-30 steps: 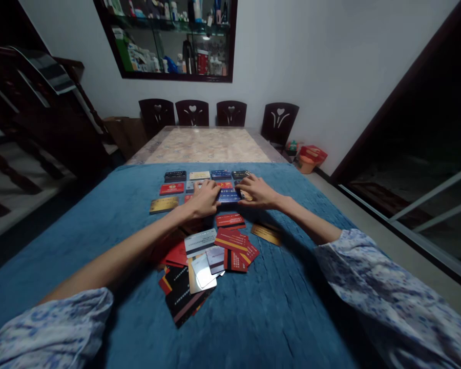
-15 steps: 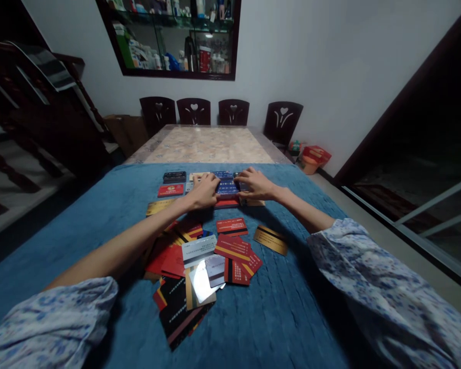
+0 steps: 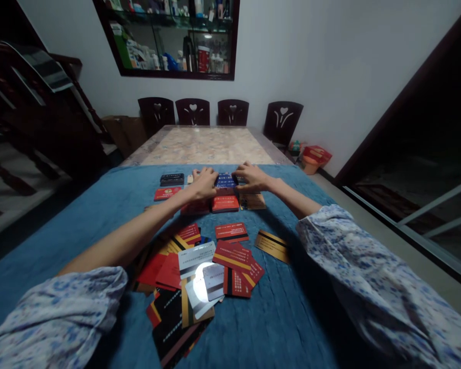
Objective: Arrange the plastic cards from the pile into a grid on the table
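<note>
A stack of blue cards lies in the back row of card piles, between my two hands. My left hand grips its left side with bent fingers. On the opposite side, my right hand holds the stack's right edge, fingers curled. Just nearer to me is a pile of red cards, with gold cards to its right. Black cards and a red card lie left of my left hand. My hands partly hide the neighbouring piles.
Closer to me is a loose, overlapping heap with a silver card, red cards and black cards. A single gold card lies right of it. The blue cloth covers the near table; chairs stand beyond.
Both hands have moved slightly away from me with the blue cards, showing more of the red pile in front. The view has shifted a little.
</note>
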Available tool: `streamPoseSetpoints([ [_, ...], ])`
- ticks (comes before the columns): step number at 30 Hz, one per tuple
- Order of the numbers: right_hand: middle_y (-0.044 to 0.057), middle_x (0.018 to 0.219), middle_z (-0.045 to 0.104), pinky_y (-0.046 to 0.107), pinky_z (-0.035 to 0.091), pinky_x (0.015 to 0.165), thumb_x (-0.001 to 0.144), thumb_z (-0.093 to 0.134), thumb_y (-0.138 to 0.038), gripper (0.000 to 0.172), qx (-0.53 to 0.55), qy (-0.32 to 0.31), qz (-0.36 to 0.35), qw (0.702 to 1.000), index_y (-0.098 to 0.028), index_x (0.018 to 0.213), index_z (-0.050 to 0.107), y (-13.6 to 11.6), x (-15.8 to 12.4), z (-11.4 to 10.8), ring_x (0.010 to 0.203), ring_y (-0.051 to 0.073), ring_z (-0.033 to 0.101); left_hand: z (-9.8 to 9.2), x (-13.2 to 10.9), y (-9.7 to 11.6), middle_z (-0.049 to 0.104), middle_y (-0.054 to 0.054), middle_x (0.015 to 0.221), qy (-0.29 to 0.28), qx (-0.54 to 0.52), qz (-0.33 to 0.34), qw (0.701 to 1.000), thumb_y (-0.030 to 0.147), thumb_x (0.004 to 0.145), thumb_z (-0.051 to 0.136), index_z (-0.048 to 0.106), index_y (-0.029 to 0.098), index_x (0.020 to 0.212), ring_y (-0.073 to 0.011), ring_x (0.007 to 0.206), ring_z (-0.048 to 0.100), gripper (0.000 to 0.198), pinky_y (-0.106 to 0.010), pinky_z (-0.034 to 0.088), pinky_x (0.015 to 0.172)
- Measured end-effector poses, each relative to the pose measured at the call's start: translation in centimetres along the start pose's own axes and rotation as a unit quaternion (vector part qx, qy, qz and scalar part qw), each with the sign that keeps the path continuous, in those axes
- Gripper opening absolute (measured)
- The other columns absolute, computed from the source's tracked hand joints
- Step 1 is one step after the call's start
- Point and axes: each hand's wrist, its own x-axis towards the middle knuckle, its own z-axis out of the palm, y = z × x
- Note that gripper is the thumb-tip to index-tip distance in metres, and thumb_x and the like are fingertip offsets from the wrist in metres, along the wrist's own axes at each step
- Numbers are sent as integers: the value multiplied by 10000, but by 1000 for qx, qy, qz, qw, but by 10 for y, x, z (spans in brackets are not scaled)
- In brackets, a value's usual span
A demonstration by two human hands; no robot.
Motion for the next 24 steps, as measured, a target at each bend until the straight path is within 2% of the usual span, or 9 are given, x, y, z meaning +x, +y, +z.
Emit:
streamPoseSetpoints([
  [5,171,1313,593,449,443,883,872,630,-461,537,1,-9,14,1000,-231,1357,633,4,12,2,1210,366,440,5,11,-9,575,-187,1303,-5,-3,-3,1000,293,836,582,626,165,1219,-371,1239,463,407,-570,352,1013],
  [11,187,1309,589,497,449,900,868,628,-450,524,1,-22,35,999,-232,1345,638,9,25,6,1227,388,428,12,27,-17,571,-163,1317,-10,2,-13,1000,288,832,575,627,200,1230,-369,1266,454,410,-583,344,1034],
  [19,197,1306,595,535,448,934,876,619,-426,495,1,-39,56,998,-228,1329,645,10,41,9,1241,396,438,21,45,-30,569,-186,1356,-31,-8,-35,999,286,809,587,632,195,1278,-409,1303,424,480,-631,342,1032],
  [24,188,1306,598,513,449,940,872,624,-439,510,3,-52,66,996,-234,1338,642,16,50,16,1251,388,441,27,56,-35,620,-148,1338,-44,-17,-53,997,303,794,619,643,239,1242,-408,1319,430,454,-603,350,1041],
])
